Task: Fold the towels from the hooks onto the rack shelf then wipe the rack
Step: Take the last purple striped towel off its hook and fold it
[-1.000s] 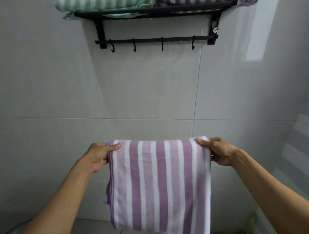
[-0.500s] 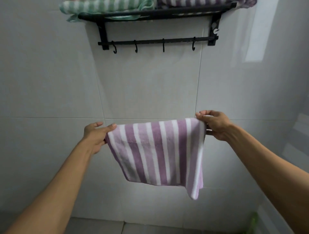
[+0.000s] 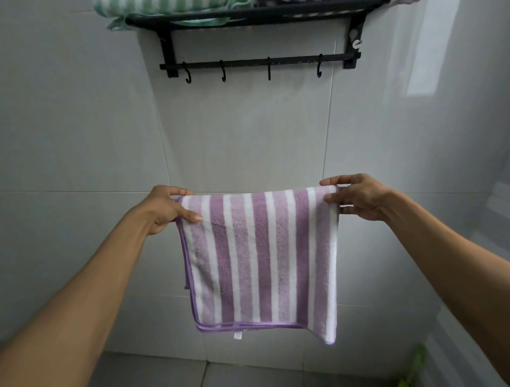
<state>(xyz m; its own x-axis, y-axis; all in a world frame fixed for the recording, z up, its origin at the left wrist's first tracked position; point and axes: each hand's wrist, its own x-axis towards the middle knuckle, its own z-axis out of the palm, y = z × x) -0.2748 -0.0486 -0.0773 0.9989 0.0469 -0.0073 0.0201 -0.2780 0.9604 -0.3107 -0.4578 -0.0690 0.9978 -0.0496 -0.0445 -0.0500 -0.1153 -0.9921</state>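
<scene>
A purple and white striped towel (image 3: 262, 259) hangs folded in front of me. My left hand (image 3: 162, 210) pinches its top left corner, thumb on the front. At the top right corner my right hand (image 3: 356, 196) pinches it between thumb and fingers. Above on the tiled wall is the black rack (image 3: 259, 16) with a bar of several bare hooks (image 3: 223, 73). A folded green striped towel (image 3: 154, 7) lies on the shelf at the left. Another purple towel (image 3: 278, 3) shows on the shelf at the right, mostly cut off by the frame.
Grey wall tiles (image 3: 82, 124) fill the view, and the floor (image 3: 248, 373) shows at the bottom. Something green (image 3: 414, 367) sits low at the right by the side wall.
The towel was lifted from waist level, swung up at its lower end, and now hangs straight down again, shorter, with its hem and label at the bottom. Both hands rose.
</scene>
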